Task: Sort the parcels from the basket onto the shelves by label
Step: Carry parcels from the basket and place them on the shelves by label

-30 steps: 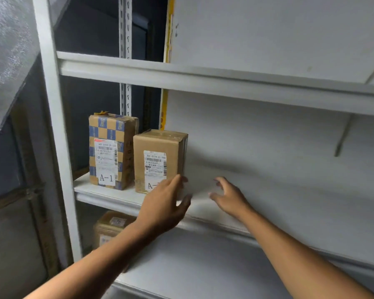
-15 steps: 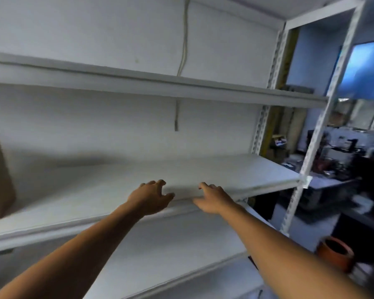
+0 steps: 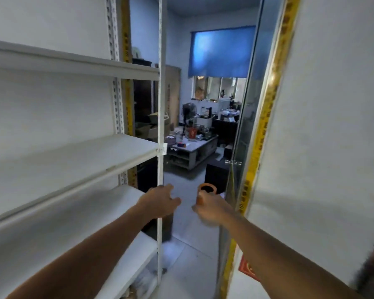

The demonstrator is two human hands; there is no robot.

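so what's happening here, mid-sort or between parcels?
Between parcels, it looks like. Both hands are out in front holding nothing: the left hand is by the white upright of the shelf unit, the right hand is blurred beside it. The shelves in view carry no parcels, and no basket shows. The view faces a cluttered room past the shelving.

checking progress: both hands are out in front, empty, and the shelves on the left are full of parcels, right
Not quite. In the head view the left hand and right hand are out in front, empty, but the shelves on the left hold no parcels in view.
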